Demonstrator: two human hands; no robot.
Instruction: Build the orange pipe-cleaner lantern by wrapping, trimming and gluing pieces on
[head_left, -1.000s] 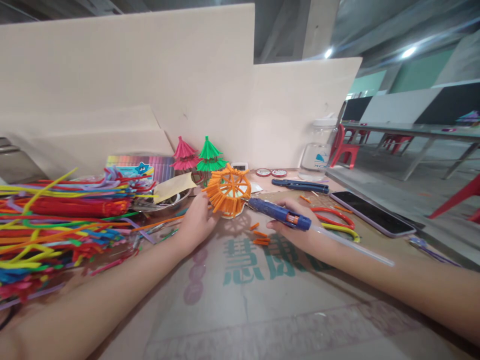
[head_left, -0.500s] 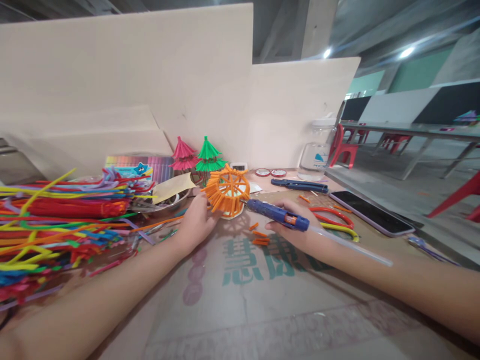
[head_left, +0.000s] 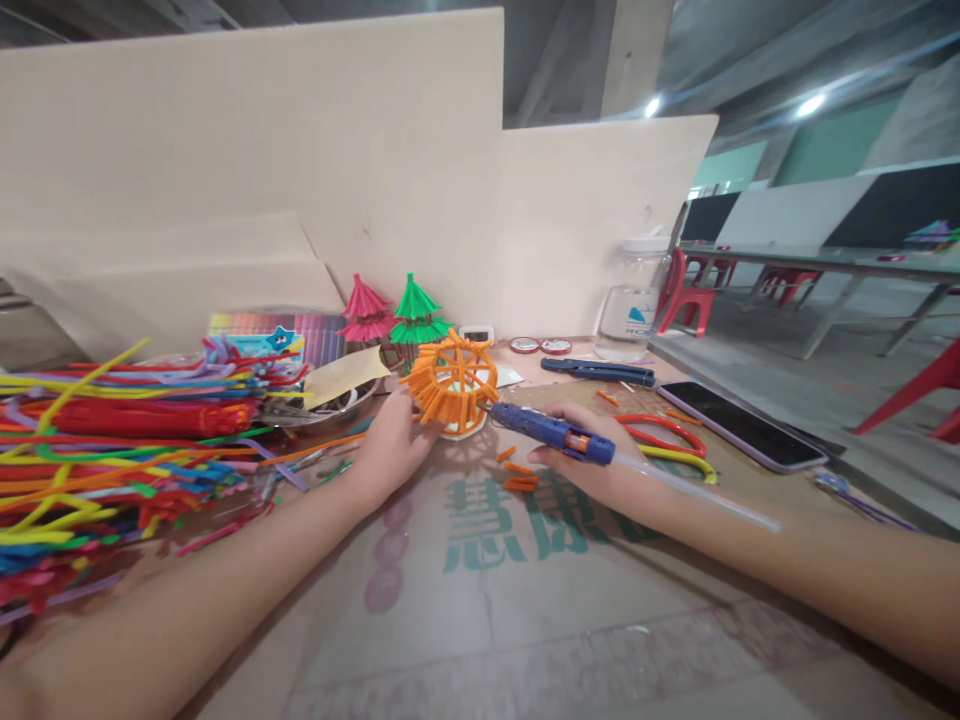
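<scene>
An orange pipe-cleaner frame, round and spoked, stands tilted over a pale base at mid-table. My left hand grips its left side, fingers partly hidden behind it. In my right hand is a blue glue gun with a clear glue stick trailing from its back. The gun's nozzle points left and meets, or nearly meets, the lower right edge of the orange frame; I cannot tell which. Several short orange pieces lie on the cardboard just below the nozzle.
Many coloured pipe cleaners are heaped at the left. Behind stand a pink and a green umbrella-shaped piece. Blue pliers, a phone, bent red and yellow pipe cleaners and a water bottle are at the right.
The hands, orange frame and glue gun keep nearly the same places. The whole view has shifted very slightly.
</scene>
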